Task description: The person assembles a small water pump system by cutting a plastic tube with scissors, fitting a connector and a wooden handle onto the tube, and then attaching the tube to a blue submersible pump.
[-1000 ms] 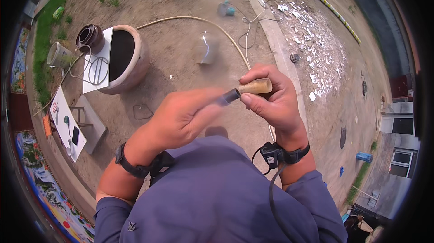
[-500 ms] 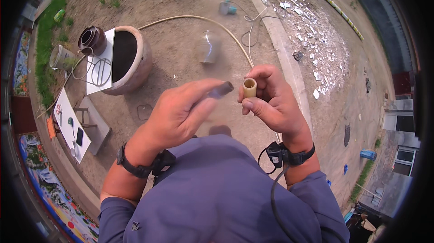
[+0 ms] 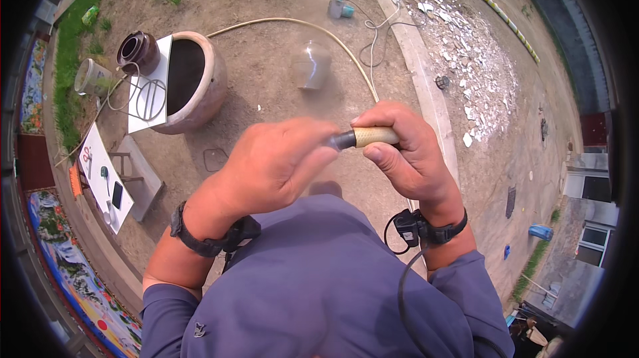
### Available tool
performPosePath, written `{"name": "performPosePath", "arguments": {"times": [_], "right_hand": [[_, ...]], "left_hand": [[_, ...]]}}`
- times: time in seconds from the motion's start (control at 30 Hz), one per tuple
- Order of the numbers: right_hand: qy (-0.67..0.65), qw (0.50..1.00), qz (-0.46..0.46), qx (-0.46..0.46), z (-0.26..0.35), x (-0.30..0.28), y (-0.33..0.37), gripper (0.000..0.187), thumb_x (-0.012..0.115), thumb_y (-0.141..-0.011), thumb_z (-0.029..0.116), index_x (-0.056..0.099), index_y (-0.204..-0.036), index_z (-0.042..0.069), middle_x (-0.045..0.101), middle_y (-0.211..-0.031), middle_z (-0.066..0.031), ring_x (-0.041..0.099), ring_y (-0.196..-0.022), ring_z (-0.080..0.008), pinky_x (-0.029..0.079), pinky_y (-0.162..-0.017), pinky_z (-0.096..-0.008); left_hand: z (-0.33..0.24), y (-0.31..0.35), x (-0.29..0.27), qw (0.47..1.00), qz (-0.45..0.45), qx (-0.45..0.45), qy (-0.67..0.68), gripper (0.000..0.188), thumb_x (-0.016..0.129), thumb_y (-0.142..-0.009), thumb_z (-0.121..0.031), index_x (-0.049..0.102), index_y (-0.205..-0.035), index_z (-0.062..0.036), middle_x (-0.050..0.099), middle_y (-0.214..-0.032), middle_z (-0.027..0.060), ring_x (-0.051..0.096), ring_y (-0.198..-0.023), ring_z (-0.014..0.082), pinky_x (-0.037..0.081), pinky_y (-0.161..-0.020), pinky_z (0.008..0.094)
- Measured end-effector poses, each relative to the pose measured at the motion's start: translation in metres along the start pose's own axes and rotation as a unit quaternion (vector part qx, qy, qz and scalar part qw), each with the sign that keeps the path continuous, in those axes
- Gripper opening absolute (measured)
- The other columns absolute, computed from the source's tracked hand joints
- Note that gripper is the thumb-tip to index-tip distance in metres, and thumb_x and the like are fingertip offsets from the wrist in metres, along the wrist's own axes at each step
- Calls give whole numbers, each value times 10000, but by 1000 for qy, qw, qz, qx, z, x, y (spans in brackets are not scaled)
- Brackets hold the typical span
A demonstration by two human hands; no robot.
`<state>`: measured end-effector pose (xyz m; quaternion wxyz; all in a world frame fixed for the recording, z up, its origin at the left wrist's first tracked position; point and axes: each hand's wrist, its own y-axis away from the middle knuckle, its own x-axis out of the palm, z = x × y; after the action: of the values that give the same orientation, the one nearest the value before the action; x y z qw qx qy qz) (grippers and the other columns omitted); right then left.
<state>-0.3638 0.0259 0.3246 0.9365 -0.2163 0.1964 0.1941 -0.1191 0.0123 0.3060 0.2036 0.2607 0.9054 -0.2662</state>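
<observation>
Against my chest-front, my right hand grips the end of a beige hose, fingers wrapped round it and thumb below. My left hand is closed round a short dark tube, of which only the tip shows; the rest is hidden by blurred fingers. The dark tip meets the hose's open mouth, and the two lie in one line. I cannot tell how far the tip goes in. A black band with a small box sits on each wrist.
A large clay pot stands at left, partly covered by a white board bearing a brown jar. A white table is further left. White rubble, a teal power tool and a blurred glassy shape lie ahead.
The hose end has turned from facing up to facing left. The dark tube and the hose were apart; now they touch.
</observation>
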Motion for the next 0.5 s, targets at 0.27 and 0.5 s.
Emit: {"name": "performPosePath", "arguments": {"times": [0.27, 0.5], "right_hand": [[58, 994, 82, 35, 9, -10, -3, 297, 719, -922, 219, 618, -1127, 29, 644, -980, -113, 637, -854, -245, 497, -755, -345], [36, 998, 39, -23, -4, 7, 2, 282, 721, -907, 156, 621, -1139, 32, 638, -950, -136, 662, -815, -300, 519, -720, -363]], "left_hand": [[-3, -1, -2, 994, 23, 33, -98, 194, 725, -876, -179, 607, -988, -73, 603, -766, 121, 613, -648, 355, 479, -555, 440], [-6, 1, 1, 996, 36, 37, -66, 166, 663, -924, -138, 617, -1020, -11, 618, -787, 140, 618, -658, 352, 485, -575, 413]]}}
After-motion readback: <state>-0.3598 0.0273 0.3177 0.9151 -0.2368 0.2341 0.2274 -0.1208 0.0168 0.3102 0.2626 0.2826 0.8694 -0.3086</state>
